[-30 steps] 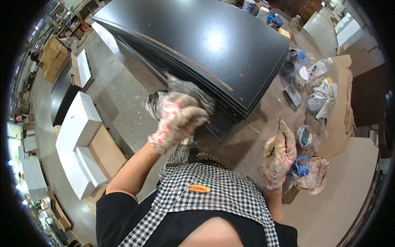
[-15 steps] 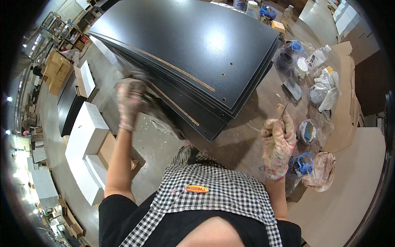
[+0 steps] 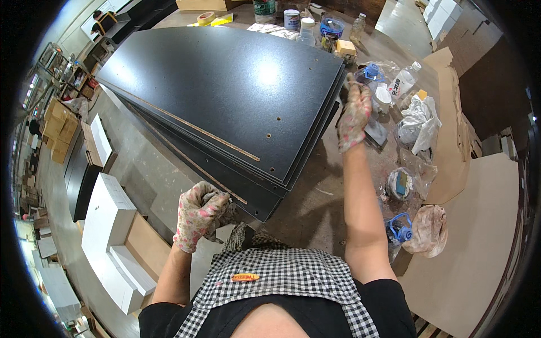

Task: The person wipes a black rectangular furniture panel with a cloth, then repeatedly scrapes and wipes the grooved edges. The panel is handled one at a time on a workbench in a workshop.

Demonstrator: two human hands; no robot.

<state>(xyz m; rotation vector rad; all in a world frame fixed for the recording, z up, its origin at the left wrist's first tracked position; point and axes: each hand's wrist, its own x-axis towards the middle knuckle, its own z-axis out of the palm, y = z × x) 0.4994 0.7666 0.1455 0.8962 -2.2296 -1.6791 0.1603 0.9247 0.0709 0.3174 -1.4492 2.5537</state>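
Observation:
My gloved left hand (image 3: 195, 217) is closed around a crumpled grey rag (image 3: 221, 213), near the front corner of a stack of black panels (image 3: 208, 90). The panels lie slightly fanned; the top one has small holes and a long tan groove by its front edge. At the stack's right edge is my gloved right hand (image 3: 356, 115), its fingers stretched away from me. I see nothing in its fingers, though their inner side is partly hidden. Just beyond them stands a cut clear bottle with a blue handle (image 3: 372, 72). A small dark grey block (image 3: 375, 134) lies beside the right wrist.
Along the table's right side are a clear bottle (image 3: 404, 80), white plastic wrapping (image 3: 420, 121), a round tub (image 3: 400, 183), another blue-handled bottle (image 3: 399, 228) and a stained cloth (image 3: 426, 230). Cans and jars (image 3: 291, 20) stand at the back. White boxes (image 3: 110, 211) sit left.
My left hand has come down toward me with the rag, off the panels' front edge. The right hand has reached forward to the stack's right edge, its fingers straightening. The view has shifted.

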